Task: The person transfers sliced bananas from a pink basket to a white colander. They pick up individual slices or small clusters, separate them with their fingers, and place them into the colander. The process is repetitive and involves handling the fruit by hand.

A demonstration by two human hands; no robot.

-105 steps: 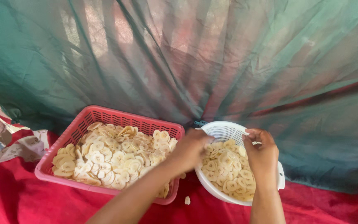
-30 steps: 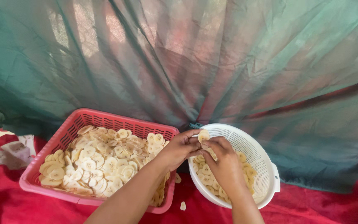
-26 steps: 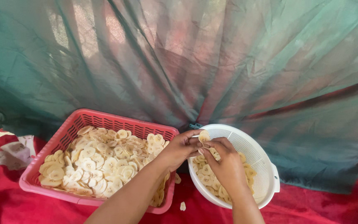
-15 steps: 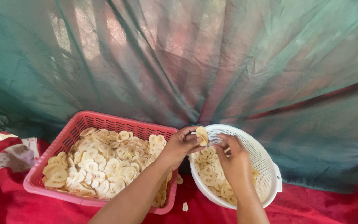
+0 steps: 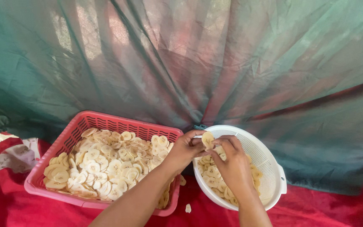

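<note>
Left hand [image 5: 185, 148] and right hand [image 5: 232, 162] together over the white strainer [image 5: 269, 168], fingers pinched on one pale banana slice [image 5: 207, 139]. More slices inside. Just left, red basket [image 5: 101, 122] full of slices, on red cloth [image 5: 324, 210].

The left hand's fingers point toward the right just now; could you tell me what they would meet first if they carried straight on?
The left hand already pinches a pale round slice; just beyond it lie the right hand's fingers, probably touching, above the white colander.
</note>
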